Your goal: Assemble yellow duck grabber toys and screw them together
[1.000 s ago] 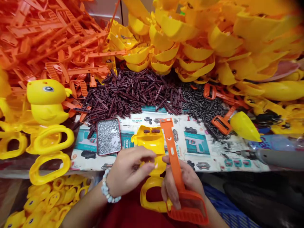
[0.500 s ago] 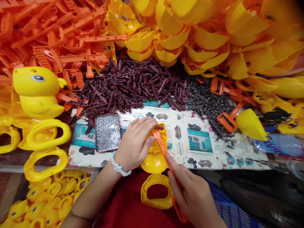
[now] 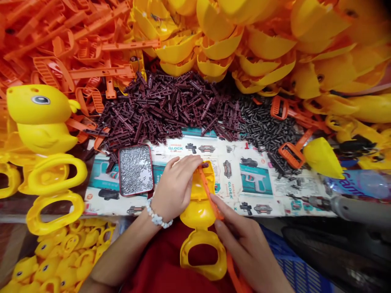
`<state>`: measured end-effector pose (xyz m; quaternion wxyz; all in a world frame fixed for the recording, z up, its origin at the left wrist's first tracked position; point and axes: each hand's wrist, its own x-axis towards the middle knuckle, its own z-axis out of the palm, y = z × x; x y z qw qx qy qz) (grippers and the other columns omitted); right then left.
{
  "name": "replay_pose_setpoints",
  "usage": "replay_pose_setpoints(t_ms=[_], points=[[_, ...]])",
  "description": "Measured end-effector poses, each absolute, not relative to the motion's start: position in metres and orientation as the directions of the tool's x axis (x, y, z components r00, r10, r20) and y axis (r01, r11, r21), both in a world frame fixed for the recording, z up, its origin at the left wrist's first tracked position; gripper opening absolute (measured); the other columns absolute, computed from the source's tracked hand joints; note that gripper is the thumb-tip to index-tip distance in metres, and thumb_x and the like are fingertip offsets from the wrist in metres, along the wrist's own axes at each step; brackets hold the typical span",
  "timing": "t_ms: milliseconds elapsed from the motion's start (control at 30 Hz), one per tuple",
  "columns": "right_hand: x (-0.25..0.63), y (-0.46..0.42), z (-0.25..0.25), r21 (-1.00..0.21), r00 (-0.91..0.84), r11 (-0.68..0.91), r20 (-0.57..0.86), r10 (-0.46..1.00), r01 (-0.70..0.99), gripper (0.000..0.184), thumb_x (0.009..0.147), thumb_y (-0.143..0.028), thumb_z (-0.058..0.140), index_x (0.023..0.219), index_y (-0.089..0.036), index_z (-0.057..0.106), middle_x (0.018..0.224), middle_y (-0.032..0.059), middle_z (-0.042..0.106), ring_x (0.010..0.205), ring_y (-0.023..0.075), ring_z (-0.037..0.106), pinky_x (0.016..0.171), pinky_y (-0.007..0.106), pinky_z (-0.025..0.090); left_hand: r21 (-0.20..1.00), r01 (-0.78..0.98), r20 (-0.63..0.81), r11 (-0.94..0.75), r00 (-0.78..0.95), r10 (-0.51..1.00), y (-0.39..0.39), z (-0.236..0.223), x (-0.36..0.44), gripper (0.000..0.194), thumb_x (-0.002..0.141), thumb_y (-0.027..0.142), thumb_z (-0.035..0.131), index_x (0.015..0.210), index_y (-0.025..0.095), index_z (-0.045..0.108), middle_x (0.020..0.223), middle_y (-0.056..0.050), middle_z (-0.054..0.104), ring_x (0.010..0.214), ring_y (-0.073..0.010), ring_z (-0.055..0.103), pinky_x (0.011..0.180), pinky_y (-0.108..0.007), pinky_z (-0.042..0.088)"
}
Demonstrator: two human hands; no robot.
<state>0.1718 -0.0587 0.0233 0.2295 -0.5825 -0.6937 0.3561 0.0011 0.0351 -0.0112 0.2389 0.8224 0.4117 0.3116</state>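
Orange bar [image 3: 207,189]: pinched by right hand [image 3: 240,234], fingers closed; long axis ran forward-left, far end just beside left hand [image 3: 174,189]. Yellow shell [image 3: 199,215]: lay just left of right fingers. Left fingers were curved, hold unclear.

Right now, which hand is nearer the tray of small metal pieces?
Left. The left hand is close beside the right edge of the tray; the right hand is farther right, gripping the orange part.
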Motion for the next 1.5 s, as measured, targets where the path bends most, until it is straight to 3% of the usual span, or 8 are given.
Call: replay_pose_setpoints(t_ms=[167,267,467,600,733,1000,1200,1500], points=[[0.143,-0.062,0.017,-0.233,-0.322,0.358,0.179,0.93,0.904,0.035,0.094,-0.01,0.026,0.123,-0.001,0.045,0.072,0.0063,0.053,0.044,0.0148,0.042,0.038,0.027,0.028,0.618,0.547,0.294,-0.565,0.506,0.811,0.033,-0.005,0.003,0.046,0.084,0.006,0.033,0.128,0.016,0.039,0.128,-0.011,0.056,0.122,-0.0208,0.049,0.102,-0.044,0.038],[0.137,-0.061,0.018,-0.101,-0.374,0.399,0.198,0.906,0.911,0.031,0.092,-0.006,0.025,0.11,-0.001,0.049,0.065,0.0056,0.048,0.041,0.0148,0.035,0.039,0.031,0.02,0.58,0.583,0.274,-0.569,0.518,0.81,0.036,-0.001,0.005,0.042,0.084,0.006,0.033,0.125,0.013,0.042,0.125,-0.012,0.058,0.117,-0.0222,0.053,0.098,-0.042,0.041],[0.148,-0.063,0.016,-0.332,-0.297,0.315,0.104,0.949,0.889,0.033,0.102,-0.019,0.023,0.119,-0.005,0.048,0.069,0.003,0.052,0.052,0.0129,0.046,0.05,0.027,0.03,0.519,0.632,0.178,-0.575,0.578,0.797,0.044,0.007,0.012,0.035,0.087,0.009,0.034,0.12,0.009,0.046,0.121,-0.013,0.06,0.11,-0.0244,0.056,0.093,-0.042,0.043],[0.152,-0.067,0.006,-0.568,-0.265,0.279,0.11,0.958,0.775,0.033,0.101,-0.019,0.03,0.08,-0.014,0.054,0.071,0.0019,0.05,0.063,0.0136,0.046,0.063,0.025,0.033,0.519,0.654,0.13,-0.551,0.577,0.807,0.047,0.007,0.015,0.028,0.088,0.016,0.045,0.115,0.013,0.049,0.11,-0.01,0.065,0.102,-0.0242,0.057,0.088,-0.042,0.044],[0.16,-0.065,0.003,-0.655,-0.31,0.317,0.131,0.942,0.686,0.027,0.099,-0.017,0.035,0.079,-0.014,0.053,0.075,0.0026,0.049,0.069,0.0139,0.044,0.067,0.024,0.035,0.571,0.654,0.074,-0.496,0.561,0.825,0.05,0.004,0.011,0.032,0.084,0.02,0.055,0.114,0.013,0.049,0.105,-0.01,0.064,0.098,-0.0245,0.058,0.085,-0.041,0.047],[0.235,0.037,-0.002,-0.328,-0.161,0.254,0.286,0.945,0.91,0.016,0.093,-0.019,0.044,0.094,-0.012,0.057,0.091,0.0072,0.055,0.084,0.0213,0.049,0.073,0.031,0.038,0.686,0.59,0.06,-0.426,0.538,0.841,0.053,-0.005,0.007,0.018,0.087,0.019,0.051,0.105,0.015,0.055,0.099,-0.009,0.064,0.095,-0.0215,0.059,0.082,-0.037,0.05],[0.276,0.106,-0.01,-0.107,-0.09,0.118,0.241,0.966,0.987,0.012,0.075,-0.005,0.053,0.078,-0.011,0.063,0.079,0.0102,0.054,0.082,0.027,0.046,0.068,0.034,0.035,0.715,0.568,0.078,-0.407,0.514,0.854,0.053,-0.009,0.007,0.016,0.088,0.018,0.05,0.102,0.015,0.057,0.098,-0.008,0.065,0.093,-0.0208,0.06,0.081,-0.037,0.051],[0.274,0.088,-0.007,-0.293,-0.22,0.324,0.335,0.916,0.9,0.008,0.086,-0.018,0.055,0.081,-0.013,0.058,0.087,0.0051,0.057,0.085,0.0213,0.05,0.075,0.032,0.04,0.697,0.588,0.082,-0.409,0.502,0.861,0.053,-0.007,0.007,0.016,0.087,0.018,0.051,0.101,0.016,0.057,0.095,-0.007,0.066,0.09,-0.0198,0.061,0.079,-0.035,0.051]])
